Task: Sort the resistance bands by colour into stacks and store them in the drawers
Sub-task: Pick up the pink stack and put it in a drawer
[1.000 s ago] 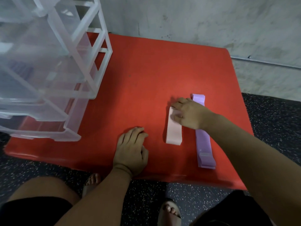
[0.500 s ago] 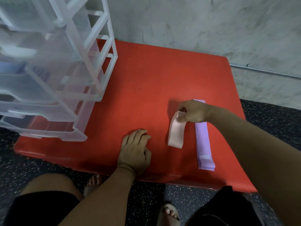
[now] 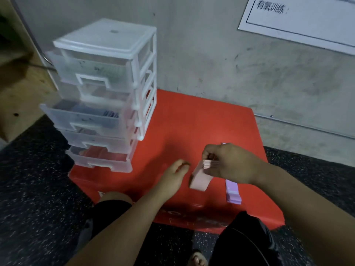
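Observation:
My right hand [image 3: 228, 163] pinches the top end of a stack of pale pink bands [image 3: 200, 179] and holds it lifted, so the stack hangs down over the red mat [image 3: 192, 120]. A stack of purple bands [image 3: 232, 191] lies flat on the mat just right of it, partly hidden by my right wrist. My left hand [image 3: 174, 174] hovers left of the pink stack with relaxed fingers, holding nothing. The clear plastic drawer unit [image 3: 104, 93] stands at the mat's left edge; its third drawer [image 3: 82, 117] is pulled out and holds dark bluish bands.
A grey concrete wall rises behind the mat, with a white printed sign [image 3: 299, 18] at the upper right. Dark speckled flooring [image 3: 34, 189] surrounds the mat. A wooden board [image 3: 19, 89] leans at the far left. My knees and a foot show at the bottom.
My right hand has lifted the pink stack off the mat by its far end. My left hand has risen from the mat. The view has tilted up, showing the whole drawer unit.

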